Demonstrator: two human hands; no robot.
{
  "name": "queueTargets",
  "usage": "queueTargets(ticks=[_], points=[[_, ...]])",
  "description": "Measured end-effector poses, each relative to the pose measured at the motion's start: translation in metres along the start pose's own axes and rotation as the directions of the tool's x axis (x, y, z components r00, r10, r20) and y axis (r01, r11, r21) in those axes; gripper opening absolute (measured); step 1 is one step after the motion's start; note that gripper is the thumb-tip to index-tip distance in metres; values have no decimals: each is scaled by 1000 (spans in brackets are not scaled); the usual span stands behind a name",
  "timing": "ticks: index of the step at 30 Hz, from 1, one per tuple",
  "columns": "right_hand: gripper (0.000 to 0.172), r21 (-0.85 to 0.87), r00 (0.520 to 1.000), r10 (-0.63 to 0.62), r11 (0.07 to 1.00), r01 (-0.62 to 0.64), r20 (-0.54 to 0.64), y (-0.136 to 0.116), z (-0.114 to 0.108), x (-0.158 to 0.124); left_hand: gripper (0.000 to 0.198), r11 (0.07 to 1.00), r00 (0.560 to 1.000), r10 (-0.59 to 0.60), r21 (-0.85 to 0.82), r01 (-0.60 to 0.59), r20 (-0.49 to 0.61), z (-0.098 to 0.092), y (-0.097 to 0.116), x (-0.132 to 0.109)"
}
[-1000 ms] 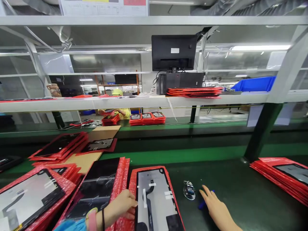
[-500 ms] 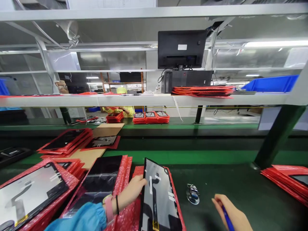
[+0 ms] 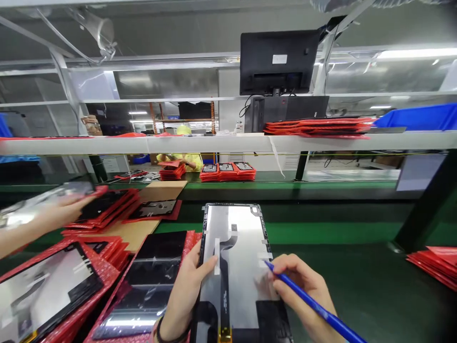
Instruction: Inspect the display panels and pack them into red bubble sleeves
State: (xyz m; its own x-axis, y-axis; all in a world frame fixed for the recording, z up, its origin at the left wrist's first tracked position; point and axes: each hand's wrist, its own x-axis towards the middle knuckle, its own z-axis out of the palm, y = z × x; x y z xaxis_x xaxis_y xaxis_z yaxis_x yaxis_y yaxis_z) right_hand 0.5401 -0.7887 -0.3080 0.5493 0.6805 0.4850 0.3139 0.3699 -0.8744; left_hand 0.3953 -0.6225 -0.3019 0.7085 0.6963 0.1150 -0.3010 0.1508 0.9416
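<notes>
Bench (image 3: pixel 360 286), red packets (image 3: pixel 123 204), co-worker's blurred hand (image 3: pixel 66 213) perhaps laden, left grip (image 3: pixel 187 286) around panel (image 3: pixel 244 267), right grip (image 3: pixel 305 288) around blue pen (image 3: pixel 319 309).

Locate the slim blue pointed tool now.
Head view, lower right: the slim blue pointed tool is in the right hand, its tip by the right edge of the flat silver and black panel.

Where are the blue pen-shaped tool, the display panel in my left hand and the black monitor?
Blue pen-shaped tool (image 3: pixel 310 301): head view, middle of its shaft.
Display panel (image 3: pixel 244 276): head view, silvery back.
Black monitor (image 3: pixel 280 70): head view, rear casing below the white label.
</notes>
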Motion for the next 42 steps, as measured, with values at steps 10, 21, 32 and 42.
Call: queueTargets(ticks=[10,21,32,42], points=[[39,-371,901,-408,867,333,-145,-2,35,-4,57,999,988,-5,45,12,-155,-3,15,-11],[42,-464,880,-474,782,417,-8,2,32,-5,56,998,963,26,-42,-39,-268,1,11,-14],[35,130,952,-119,978,161,-283,0,16,0,71,994,963,-50,-104,23,-264,4,17,-13],[32,91,967,250,963,-253,40,-6,2,20,65,995,961,19,-93,-47,-277,-2,14,-6]])
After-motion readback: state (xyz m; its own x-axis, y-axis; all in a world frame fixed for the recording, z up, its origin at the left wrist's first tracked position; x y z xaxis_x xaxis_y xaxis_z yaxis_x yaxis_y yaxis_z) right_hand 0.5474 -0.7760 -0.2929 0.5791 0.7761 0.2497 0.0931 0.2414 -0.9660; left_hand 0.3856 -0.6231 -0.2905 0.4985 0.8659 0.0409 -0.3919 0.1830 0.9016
